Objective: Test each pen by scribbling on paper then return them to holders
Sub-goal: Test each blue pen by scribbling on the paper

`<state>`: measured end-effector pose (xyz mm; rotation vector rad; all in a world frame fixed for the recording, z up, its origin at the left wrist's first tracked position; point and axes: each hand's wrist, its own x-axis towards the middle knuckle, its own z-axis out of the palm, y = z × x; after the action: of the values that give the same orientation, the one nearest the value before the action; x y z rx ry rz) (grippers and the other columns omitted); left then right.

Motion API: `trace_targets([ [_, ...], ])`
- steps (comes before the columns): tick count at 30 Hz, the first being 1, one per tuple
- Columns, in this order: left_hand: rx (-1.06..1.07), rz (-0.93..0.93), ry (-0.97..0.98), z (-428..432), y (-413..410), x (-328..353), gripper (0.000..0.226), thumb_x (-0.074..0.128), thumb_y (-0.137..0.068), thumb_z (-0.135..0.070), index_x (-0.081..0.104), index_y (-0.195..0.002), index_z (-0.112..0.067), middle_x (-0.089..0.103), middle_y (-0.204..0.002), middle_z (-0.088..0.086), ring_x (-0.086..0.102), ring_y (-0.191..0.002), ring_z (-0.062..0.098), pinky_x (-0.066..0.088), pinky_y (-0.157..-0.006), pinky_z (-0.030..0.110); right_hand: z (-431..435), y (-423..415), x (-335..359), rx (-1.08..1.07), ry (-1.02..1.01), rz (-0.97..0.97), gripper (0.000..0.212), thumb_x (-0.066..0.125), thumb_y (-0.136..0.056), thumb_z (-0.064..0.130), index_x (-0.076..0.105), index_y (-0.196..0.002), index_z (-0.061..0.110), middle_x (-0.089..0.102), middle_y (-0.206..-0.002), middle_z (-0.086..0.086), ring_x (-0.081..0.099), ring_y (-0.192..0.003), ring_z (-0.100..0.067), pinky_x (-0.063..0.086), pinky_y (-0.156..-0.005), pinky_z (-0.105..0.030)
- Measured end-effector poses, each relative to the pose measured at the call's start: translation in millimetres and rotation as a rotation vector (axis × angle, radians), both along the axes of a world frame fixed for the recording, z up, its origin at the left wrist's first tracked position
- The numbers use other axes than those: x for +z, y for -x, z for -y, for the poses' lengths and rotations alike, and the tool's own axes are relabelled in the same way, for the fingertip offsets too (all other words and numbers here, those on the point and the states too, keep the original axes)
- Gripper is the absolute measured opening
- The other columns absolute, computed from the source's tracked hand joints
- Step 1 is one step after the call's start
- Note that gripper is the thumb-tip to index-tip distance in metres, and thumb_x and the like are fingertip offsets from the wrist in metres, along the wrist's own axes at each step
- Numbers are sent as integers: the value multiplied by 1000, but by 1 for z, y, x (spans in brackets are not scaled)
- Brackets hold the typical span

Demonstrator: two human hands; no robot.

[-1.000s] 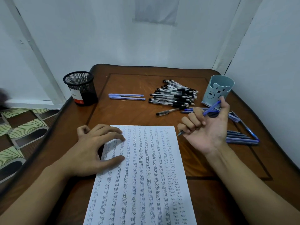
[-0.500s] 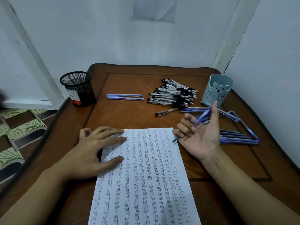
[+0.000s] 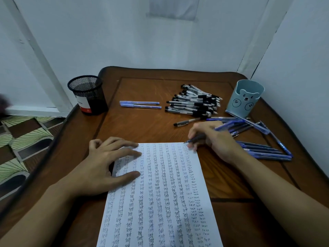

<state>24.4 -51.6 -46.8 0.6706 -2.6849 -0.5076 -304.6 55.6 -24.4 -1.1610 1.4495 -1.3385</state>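
The left hand [image 3: 105, 168] lies flat, fingers spread, pinning the paper [image 3: 160, 193] so it cannot slide, while the right hand [image 3: 213, 139] grips a blue pen [image 3: 210, 133], tip at the sheet's top-right corner, ready to scribble.

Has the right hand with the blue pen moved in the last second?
Yes. The right hand dropped away from the bear holder toward the paper, blue pen at its top edge.

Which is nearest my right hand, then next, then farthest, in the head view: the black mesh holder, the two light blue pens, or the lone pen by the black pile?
1. Lone pen, just beyond the right hand, toward its left.
2. Two light blue pens, farther left at mid-table.
3. Black mesh holder, at the table's far left corner.
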Motion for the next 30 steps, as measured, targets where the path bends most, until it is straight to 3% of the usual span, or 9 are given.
trace_targets([
  [2, 0, 0, -7, 0, 0, 0, 48, 57, -84, -79, 59, -125, -54, 43, -143, -36, 31, -143, 0, 7, -110, 32, 2, 6, -2, 73, 16, -207, 13, 70, -86, -9, 62, -77, -12, 66, -84, -25, 66, -69, -27, 52, -59, -28],
  [4, -3, -3, -4, -1, 0, 1, 48, 57, -84, -78, 59, -125, -53, 44, -143, -36, 32, -142, 1, 9, -109, 34, 5, 8, -4, 97, 24, -364, 18, 73, -78, -14, 60, -72, -4, 65, -82, -19, 61, -65, -15, 48, -61, -24],
  [10, -1, -6, 0, -1, 1, 2, 48, 57, -84, -78, 61, -124, -52, 45, -141, -35, 35, -140, 1, 16, -106, 40, 5, 13, -3, 147, -9, -331, 15, 75, -80, -12, 62, -78, -4, 67, -79, -21, 68, -59, -29, 54, -59, -35],
  [18, 1, -8, -2, -1, 0, 1, 47, 58, -84, -77, 60, -123, -52, 46, -141, -35, 35, -140, 3, 17, -106, 43, 5, 10, -3, 125, -18, -354, 21, 77, -78, -12, 58, -70, -9, 68, -78, -18, 62, -58, -17, 49, -53, -29],
  [30, 1, 1, -7, -3, 1, 3, 49, 55, -84, -80, 59, -124, -53, 43, -141, -37, 33, -141, 1, 15, -107, 42, 6, 10, -2, 121, -40, -358, 20, 77, -76, -14, 59, -68, -9, 68, -77, -17, 63, -58, -16, 50, -53, -26],
])
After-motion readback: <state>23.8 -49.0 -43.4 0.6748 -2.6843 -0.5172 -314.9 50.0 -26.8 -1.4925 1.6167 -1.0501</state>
